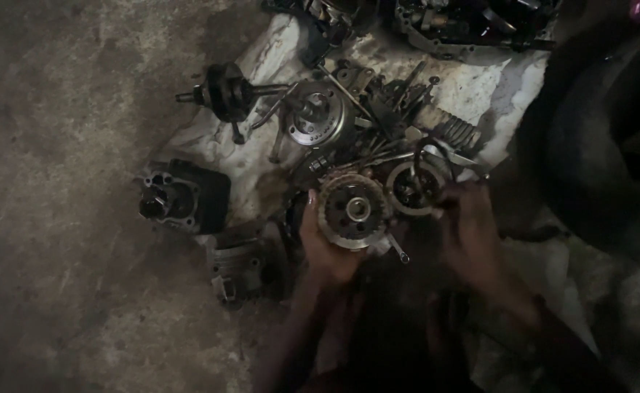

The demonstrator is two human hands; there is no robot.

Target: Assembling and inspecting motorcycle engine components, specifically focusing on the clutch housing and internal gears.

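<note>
My left hand (325, 247) grips a round toothed clutch hub (352, 209) from below and left, holding it face up over the floor. My right hand (467, 231) is just right of it, fingers curled around a thin dark tool or rod whose end reaches toward a ring-shaped metal part (410, 190). It is too dark to tell exactly what the right hand pinches. A small bolt-like pin (398, 251) sticks out under the hub.
Engine parts lie on a pale cloth (480, 91): a crankshaft (227, 93), a round flywheel (318, 113), a finned spring-like piece (454, 132), a black cylinder block (183, 195), a grey cylinder head (243, 263). A dark tyre (596, 145) sits right; an engine casing (465, 25) at top.
</note>
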